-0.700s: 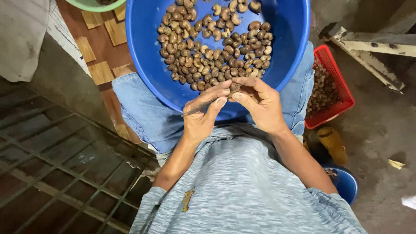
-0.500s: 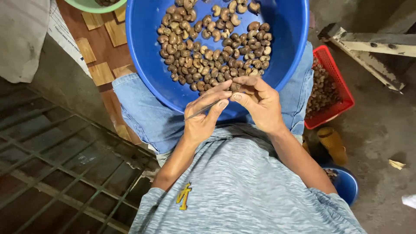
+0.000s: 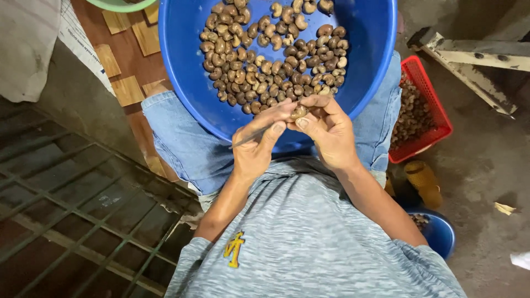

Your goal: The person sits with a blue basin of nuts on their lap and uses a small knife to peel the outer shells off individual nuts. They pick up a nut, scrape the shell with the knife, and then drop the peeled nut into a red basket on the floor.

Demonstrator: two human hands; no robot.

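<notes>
A big blue basin point(image 3: 190, 66) rests on my lap and holds several brown cashew nuts point(image 3: 270, 60). Both hands meet over its near rim. My right hand point(image 3: 327, 135) pinches a single cashew nut point(image 3: 298, 112) between thumb and fingers. My left hand point(image 3: 258, 148) grips a thin metal pick point(image 3: 249, 137) whose tip reaches toward that nut. The fingertips of the two hands touch around the nut.
A red plastic basket point(image 3: 439, 118) with brown nuts or shells stands on the floor to the right. A small blue bowl point(image 3: 441, 234) sits beside my right elbow. A metal grate point(image 3: 66, 221) covers the floor at left, a green bowl's rim point(image 3: 118, 5) shows at top left, and a white wooden frame point(image 3: 475, 55) lies at top right.
Both hands stay together at the basin's near rim, with only small finger movements around the nut. The view has shifted slightly.
</notes>
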